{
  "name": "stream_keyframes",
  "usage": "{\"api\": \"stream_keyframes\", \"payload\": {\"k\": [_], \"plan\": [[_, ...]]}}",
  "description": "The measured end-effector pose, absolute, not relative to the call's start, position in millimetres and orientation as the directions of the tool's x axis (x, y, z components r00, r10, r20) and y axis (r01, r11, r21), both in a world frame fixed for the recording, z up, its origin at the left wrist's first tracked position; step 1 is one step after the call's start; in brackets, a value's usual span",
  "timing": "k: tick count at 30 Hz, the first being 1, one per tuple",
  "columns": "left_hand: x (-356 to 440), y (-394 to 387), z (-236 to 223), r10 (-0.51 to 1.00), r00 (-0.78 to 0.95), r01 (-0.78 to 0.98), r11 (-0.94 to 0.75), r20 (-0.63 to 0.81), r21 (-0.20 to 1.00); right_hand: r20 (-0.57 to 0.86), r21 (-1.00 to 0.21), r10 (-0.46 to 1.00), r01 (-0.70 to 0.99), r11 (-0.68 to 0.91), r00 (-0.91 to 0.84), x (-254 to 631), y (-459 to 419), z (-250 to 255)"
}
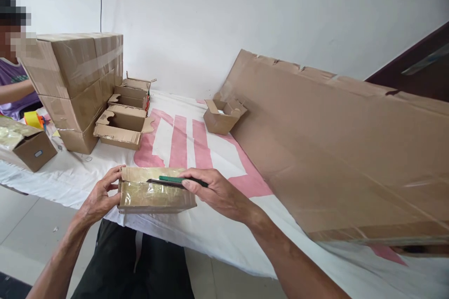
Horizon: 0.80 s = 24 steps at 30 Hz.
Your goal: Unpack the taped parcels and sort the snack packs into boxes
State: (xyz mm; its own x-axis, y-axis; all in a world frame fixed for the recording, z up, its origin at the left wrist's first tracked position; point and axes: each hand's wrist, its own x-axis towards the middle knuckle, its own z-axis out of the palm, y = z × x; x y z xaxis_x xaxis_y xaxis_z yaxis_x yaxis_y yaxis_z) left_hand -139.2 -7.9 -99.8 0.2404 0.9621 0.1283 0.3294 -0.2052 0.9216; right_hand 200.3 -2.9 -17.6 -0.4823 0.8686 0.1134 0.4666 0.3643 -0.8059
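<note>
A small cardboard box with shiny tape across its top lies at the table's front edge. My left hand grips its left end, thumb and fingers pressed on the side and upper corner. In my right hand is a green utility knife, closed in the fingers. Its dark blade points left and lies along the taped top, near the seam. Whether the blade has gone through the tape I cannot tell.
Stacked taped cartons stand at the left back, with open boxes beside them. Another open box sits near a large cardboard sheet on the right. A person is at far left, near a tape roll and a taped box.
</note>
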Motion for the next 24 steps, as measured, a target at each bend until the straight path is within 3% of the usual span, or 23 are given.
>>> {"api": "stream_keyframes", "payload": {"k": [13,24], "plan": [[-139.5,-10.4,-108.9,0.957,0.253,0.308,-0.218,0.141,0.926,0.105,-0.694,0.737,0.481,0.535,-0.668,151.1,26.3,6.4],[-138.7,-11.2,-102.4,0.951,0.268,0.340,-0.241,0.152,0.909,0.109,-0.475,0.683,0.566,0.674,-0.722,133.7,28.6,14.7]]}}
